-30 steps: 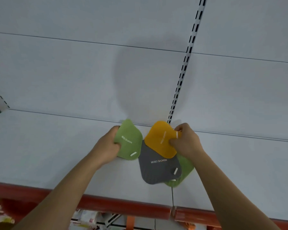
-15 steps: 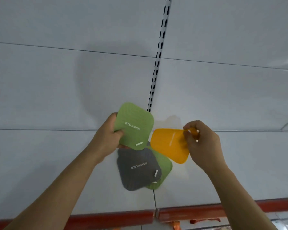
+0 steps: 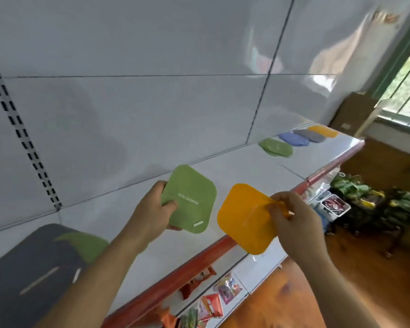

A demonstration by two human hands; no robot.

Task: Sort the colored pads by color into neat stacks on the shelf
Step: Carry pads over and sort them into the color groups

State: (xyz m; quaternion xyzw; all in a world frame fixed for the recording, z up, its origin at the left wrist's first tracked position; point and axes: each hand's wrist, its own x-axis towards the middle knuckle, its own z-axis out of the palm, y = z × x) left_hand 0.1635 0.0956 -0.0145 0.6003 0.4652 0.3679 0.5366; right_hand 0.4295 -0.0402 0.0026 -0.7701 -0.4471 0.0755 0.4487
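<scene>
Both pads have swung off the pile toward the far stacks (image 3: pixel 298 139): left hand (image 3: pixel 152 214) grasps the green pad (image 3: pixel 191 197), right hand (image 3: pixel 291 221) pinches the orange pad (image 3: pixel 243 218) (by one crumpled corner); held over the shelf (image 3: pixel 234 169) edge, it might slip.

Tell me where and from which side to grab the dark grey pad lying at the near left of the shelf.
Take the dark grey pad by its corner nearest the shelf's red front edge, coming from the aisle side. It lies flat, so a thumb-over, fingers-under pinch at a rounded corner probably lifts it best. Its far right corner overlaps a green pad; avoid pinching there.
</scene>
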